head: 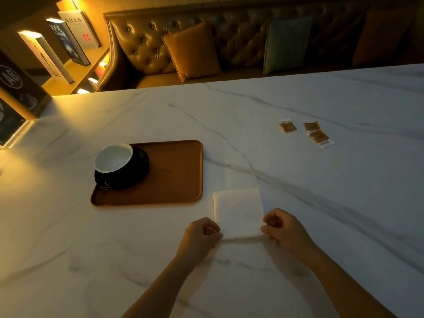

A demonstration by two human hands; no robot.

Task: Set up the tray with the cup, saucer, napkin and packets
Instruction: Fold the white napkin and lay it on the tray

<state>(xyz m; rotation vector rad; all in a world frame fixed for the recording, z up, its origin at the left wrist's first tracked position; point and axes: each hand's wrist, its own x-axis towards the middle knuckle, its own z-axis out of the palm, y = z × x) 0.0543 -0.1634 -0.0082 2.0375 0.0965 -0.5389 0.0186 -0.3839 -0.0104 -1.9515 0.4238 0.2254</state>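
Observation:
A brown wooden tray (174, 175) lies on the marble table. On its left end stands a dark cup (114, 157) with a white inside, set on a black saucer (135, 173). A white folded napkin (238, 212) lies on the table just right of the tray's near corner. My left hand (202, 235) pinches the napkin's near left corner and my right hand (283, 228) pinches its near right corner. Three brown packets (312, 131) lie on the table farther off to the right.
The marble table (344, 203) stretches wide to the right and toward me. A leather bench with cushions (192, 49) runs behind the far edge. Shelves with lit books (68, 40) and a dark sign (13, 88) stand at the left.

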